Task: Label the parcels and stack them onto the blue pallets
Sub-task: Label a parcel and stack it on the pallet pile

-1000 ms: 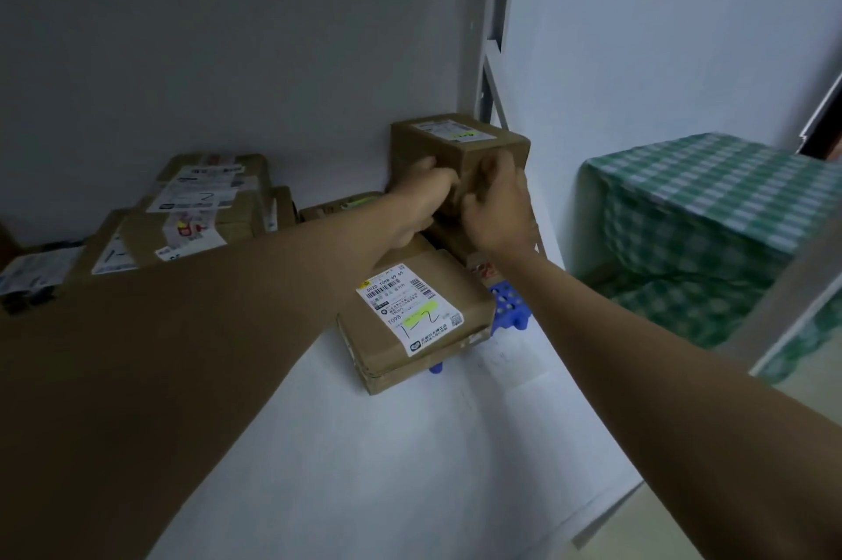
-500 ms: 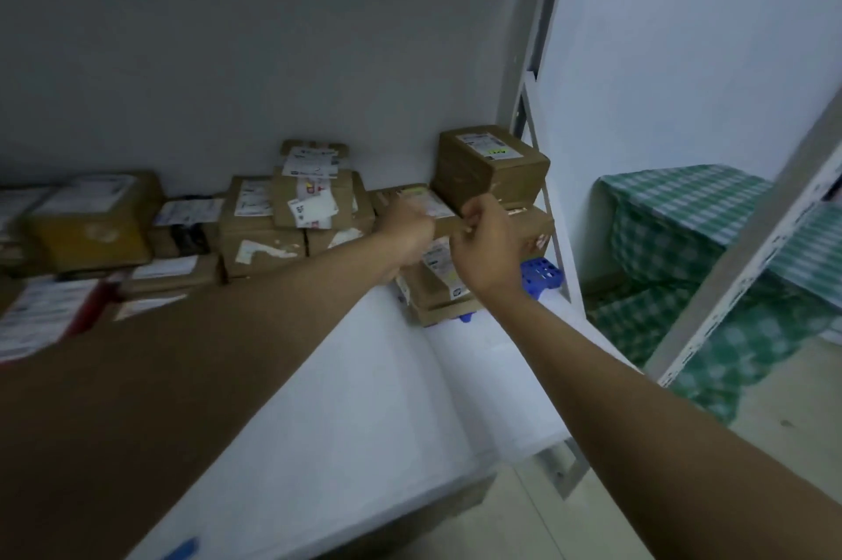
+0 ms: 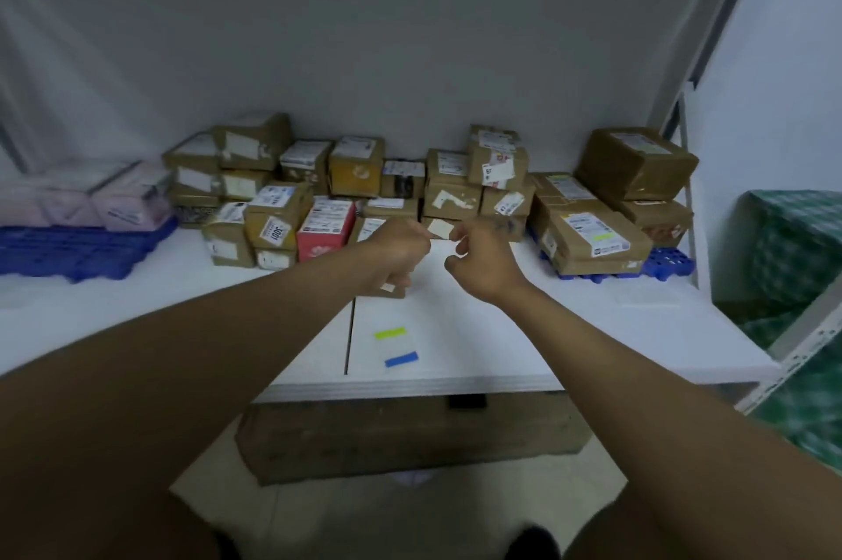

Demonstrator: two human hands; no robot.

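My left hand (image 3: 395,250) and my right hand (image 3: 479,261) meet above the white table (image 3: 501,331). Between them is a small white label (image 3: 439,229). The left fingers are curled and pinch its left edge, and the right fingertips pinch its right edge. A small brownish piece (image 3: 392,289) pokes out under the left fist; I cannot tell what it is. Brown parcels (image 3: 592,236) are stacked on the blue pallet (image 3: 667,263) at the right. Another blue pallet (image 3: 77,249) at the left carries pink parcels (image 3: 123,199).
A pile of labelled brown parcels (image 3: 360,186) and a red box (image 3: 326,229) lines the back wall. A yellow-green strip (image 3: 389,333) and a blue strip (image 3: 401,359) lie on the table near its front edge. A green checked cloth (image 3: 793,249) and metal frame (image 3: 683,117) stand at the right.
Both hands left the top parcel on the right pallet and drew back to the table's middle. The view swung left and pulled back. A small label now sits between the fingers.
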